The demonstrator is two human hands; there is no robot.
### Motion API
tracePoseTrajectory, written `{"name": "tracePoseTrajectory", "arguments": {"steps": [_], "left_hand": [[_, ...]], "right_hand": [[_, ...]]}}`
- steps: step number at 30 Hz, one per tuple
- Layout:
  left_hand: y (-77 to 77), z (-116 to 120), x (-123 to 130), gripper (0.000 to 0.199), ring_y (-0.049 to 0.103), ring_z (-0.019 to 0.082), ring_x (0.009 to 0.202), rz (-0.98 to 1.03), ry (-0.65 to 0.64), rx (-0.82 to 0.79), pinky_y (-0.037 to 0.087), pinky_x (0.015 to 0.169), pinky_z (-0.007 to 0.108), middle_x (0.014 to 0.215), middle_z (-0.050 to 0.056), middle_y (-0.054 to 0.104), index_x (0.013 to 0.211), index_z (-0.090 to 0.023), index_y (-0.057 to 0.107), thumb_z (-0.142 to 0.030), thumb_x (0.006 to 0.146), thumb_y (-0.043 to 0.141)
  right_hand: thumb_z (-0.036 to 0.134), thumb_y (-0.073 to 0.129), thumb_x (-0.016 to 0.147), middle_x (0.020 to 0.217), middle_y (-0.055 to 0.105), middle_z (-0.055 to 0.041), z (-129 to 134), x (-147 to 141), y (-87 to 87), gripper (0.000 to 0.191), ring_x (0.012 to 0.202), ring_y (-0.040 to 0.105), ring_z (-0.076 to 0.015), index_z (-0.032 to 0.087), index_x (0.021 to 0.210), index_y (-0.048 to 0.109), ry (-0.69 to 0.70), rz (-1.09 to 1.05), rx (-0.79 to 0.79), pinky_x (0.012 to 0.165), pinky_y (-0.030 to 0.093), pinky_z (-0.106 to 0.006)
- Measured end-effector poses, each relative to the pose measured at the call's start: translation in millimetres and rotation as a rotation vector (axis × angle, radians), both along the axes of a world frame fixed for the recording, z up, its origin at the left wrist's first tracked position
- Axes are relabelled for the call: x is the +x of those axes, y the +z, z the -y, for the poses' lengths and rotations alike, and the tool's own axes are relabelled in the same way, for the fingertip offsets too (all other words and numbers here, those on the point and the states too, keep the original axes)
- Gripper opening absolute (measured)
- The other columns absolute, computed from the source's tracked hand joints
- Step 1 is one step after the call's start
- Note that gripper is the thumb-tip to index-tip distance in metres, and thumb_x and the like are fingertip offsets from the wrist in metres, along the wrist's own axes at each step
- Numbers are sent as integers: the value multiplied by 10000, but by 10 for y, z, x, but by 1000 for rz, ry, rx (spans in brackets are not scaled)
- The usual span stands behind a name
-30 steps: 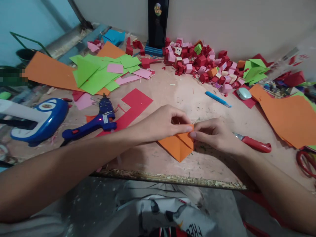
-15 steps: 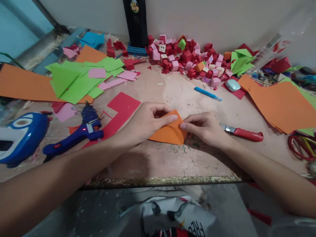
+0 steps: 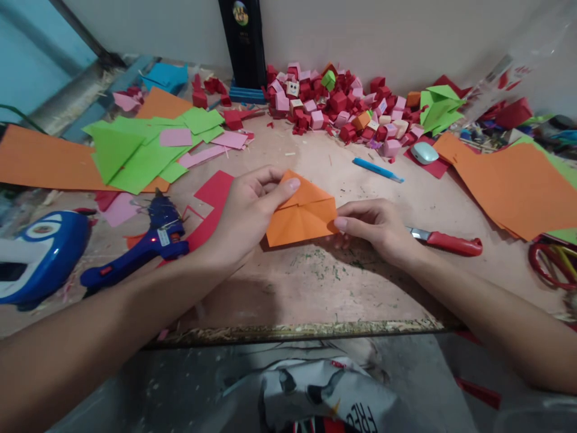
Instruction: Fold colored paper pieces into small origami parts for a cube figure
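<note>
A folded piece of orange paper [image 3: 304, 219] with creases across it is held between my two hands, just above the wooden table. My left hand [image 3: 256, 201] pinches its upper left edge, thumb on top and fingers behind. At the paper's right corner, my right hand [image 3: 372, 225] grips with thumb and fingertips. Close to my right hand lies a red-handled knife [image 3: 453, 243], its blade partly hidden by the hand. A red paper sheet [image 3: 215, 191] lies partly beneath my left arm.
A blue glue gun [image 3: 135, 255] with a lit red light rests at left, beside a blue-and-white device [image 3: 45, 255]. Green paper sheets [image 3: 130, 150] lie behind it. Small paper cubes [image 3: 338, 102] are heaped at the back. A blue pen [image 3: 377, 169] and red-handled scissors [image 3: 552, 264] lie rightward.
The orange paper has been turned and tilted, so more of its creased face shows. My left hand has moved up and left with it; my right hand keeps hold near the right corner.
</note>
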State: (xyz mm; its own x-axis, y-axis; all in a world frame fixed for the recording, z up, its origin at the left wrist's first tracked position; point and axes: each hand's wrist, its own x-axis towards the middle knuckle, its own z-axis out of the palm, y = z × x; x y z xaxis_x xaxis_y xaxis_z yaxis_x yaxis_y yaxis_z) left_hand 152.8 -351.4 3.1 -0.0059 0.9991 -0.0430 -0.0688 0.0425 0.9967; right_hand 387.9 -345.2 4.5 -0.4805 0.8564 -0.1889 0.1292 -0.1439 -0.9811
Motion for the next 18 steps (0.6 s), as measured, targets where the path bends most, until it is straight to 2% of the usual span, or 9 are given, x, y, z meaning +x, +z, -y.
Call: {"name": "tracePoseTrajectory", "arguments": {"steps": [3, 8, 12, 18], "left_hand": [[-20, -9, 4, 217, 707, 184, 842, 44, 23, 24, 601, 764, 289, 932, 26, 760, 931, -226, 701, -413, 883, 800], [-36, -10, 19, 276, 750, 230, 936, 22, -36, -11, 641, 831, 346, 1027, 49, 793, 958, -225, 702, -397, 824, 871], [-47, -11, 20, 274, 770, 251, 993, 31, -57, -3, 643, 860, 365, 1075, 70, 800, 981, -210, 699, -388, 846, 856], [-37, -21, 18, 217, 772, 247, 961, 75, -15, 13, 644, 816, 373, 987, 39, 800, 986, -232, 675, -325, 865, 830]], "right_hand": [[458, 869, 871, 813, 809, -63, -5, -8, -11, 282, 639, 685, -135, 180, 862, 821, 28, -11, -16, 614, 545, -261], [478, 857, 872, 724, 775, -46, -5, -35, -17, 324, 573, 651, -122, 180, 769, 783, -60, 13, 3, 552, 519, -251], [468, 858, 877, 723, 776, -47, -4, -21, -30, 300, 577, 654, -132, 190, 784, 796, -86, -8, 16, 552, 509, -254], [414, 758, 973, 825, 814, -44, -4, 43, -60, 230, 646, 731, -175, 223, 867, 831, -62, -195, -9, 632, 541, -293]]}}
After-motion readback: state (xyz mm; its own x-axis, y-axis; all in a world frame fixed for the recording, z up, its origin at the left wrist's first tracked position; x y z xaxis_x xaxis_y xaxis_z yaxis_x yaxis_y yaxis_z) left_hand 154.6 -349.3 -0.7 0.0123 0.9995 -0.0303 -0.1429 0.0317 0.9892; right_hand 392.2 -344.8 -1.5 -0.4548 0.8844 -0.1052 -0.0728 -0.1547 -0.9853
